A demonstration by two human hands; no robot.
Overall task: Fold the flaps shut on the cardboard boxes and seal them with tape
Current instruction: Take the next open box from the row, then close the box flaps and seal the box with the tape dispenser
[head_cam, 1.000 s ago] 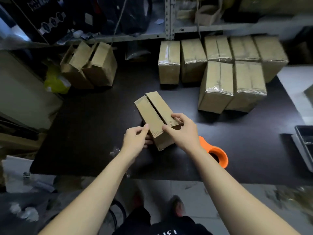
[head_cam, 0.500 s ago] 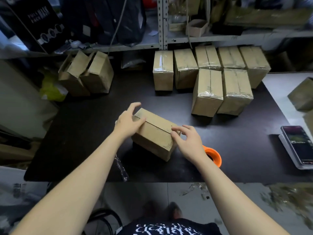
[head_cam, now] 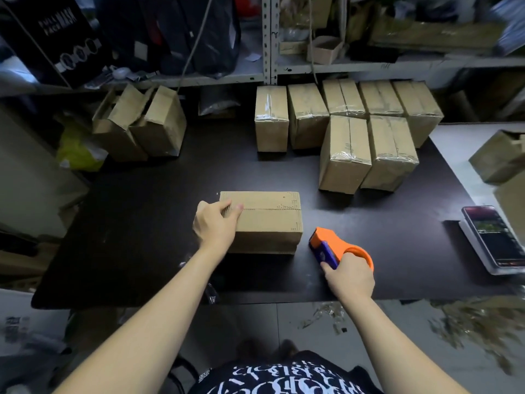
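Observation:
A brown cardboard box [head_cam: 270, 220] lies on the black table [head_cam: 142, 223] with its two top flaps folded flat, the seam running left to right and untaped. My left hand [head_cam: 216, 226] grips the box's left end, fingers curled over the top flaps. To the right of the box lies an orange tape dispenser [head_cam: 338, 248] with a blue part. My right hand [head_cam: 348, 275] holds the dispenser from its near side, fingers around the handle.
Several taped boxes [head_cam: 346, 123] stand in rows at the back right. Two open-flapped boxes [head_cam: 142, 120] lean at the back left beside a yellow bag [head_cam: 76, 150]. A phone [head_cam: 494, 236] lies on a white tray at the right edge. Shelving rises behind the table.
The box was turned square to me with its flaps pressed flat. My right hand left the box and took hold of the tape dispenser; my left hand shifted to the box's left end.

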